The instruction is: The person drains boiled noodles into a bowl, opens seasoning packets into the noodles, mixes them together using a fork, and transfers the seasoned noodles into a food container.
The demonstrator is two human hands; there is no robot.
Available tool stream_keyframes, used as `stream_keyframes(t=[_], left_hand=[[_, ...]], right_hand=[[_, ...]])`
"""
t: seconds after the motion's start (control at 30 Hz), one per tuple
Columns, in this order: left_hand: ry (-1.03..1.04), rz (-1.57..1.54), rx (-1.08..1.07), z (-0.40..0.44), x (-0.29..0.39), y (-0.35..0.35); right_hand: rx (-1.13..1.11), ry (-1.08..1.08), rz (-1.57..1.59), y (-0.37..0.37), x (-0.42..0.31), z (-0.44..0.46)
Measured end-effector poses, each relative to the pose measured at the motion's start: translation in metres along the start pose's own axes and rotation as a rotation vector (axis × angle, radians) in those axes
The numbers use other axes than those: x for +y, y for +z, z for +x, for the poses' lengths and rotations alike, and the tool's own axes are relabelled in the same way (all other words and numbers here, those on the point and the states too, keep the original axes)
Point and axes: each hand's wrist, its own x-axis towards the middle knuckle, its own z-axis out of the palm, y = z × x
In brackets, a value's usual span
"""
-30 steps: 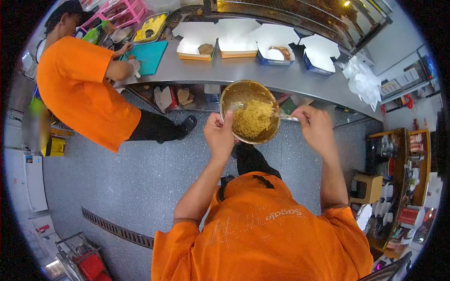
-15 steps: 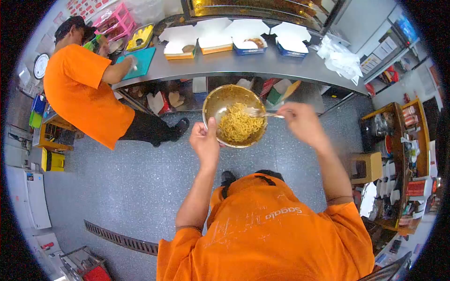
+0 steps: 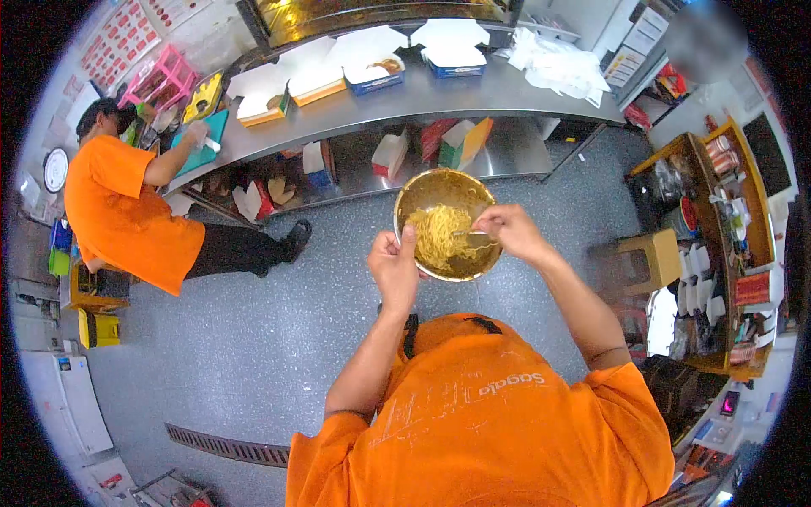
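A metal bowl [image 3: 465, 188] is in front of me over the floor, tilted so its inside shows. My left hand [image 3: 395, 269] grips its left rim, thumb over the edge. Yellow noodles [image 3: 443, 237] lie in the bowl. Closed round the handle of a metal utensil [image 3: 473, 235], my right hand [image 3: 508, 230] is at the bowl's right side. The utensil's end is among the noodles; its exact shape is hard to make out.
Open boxes [image 3: 376, 76] line the steel counter [image 3: 372, 117], with white plastic bags [image 3: 557, 68] at its right. A co-worker [image 3: 127, 203] stands left by a teal board [image 3: 203, 144]. Shelves [image 3: 710, 245] and a cardboard box [image 3: 657, 258] are at the right.
The view has turned, shifting the counter leftward. My right hand has come closer to the bowl, and the utensil has moved within the noodles. The bowl stays in my left hand.
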Motion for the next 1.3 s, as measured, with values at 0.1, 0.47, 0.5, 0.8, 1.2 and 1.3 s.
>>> stream_keyframes(t=[0.1, 0.47, 0.5, 0.8, 1.2, 1.3], left_hand=[[0.043, -0.051, 0.018, -0.014, -0.005, 0.018], [-0.004, -0.133, 0.073, -0.036, -0.012, 0.055], [-0.005, -0.149, 0.057, -0.036, -0.013, 0.056], [-0.015, -0.143, 0.055, -0.036, -0.018, 0.054], [0.002, -0.093, 0.009, -0.03, -0.023, 0.031], [-0.012, -0.111, 0.033, -0.032, -0.02, 0.03]], right_hand=[[0.019, 0.11, 0.332, -0.04, -0.003, -0.022], [0.23, -0.472, -0.389, -0.16, -0.108, -0.062], [0.271, -0.623, -0.668, -0.162, -0.121, -0.064], [0.136, -0.6, -1.218, -0.164, -0.172, -0.073], [-0.064, -0.003, 0.04, -0.057, -0.005, -0.035], [-0.047, 0.033, 0.208, -0.077, -0.015, -0.032]])
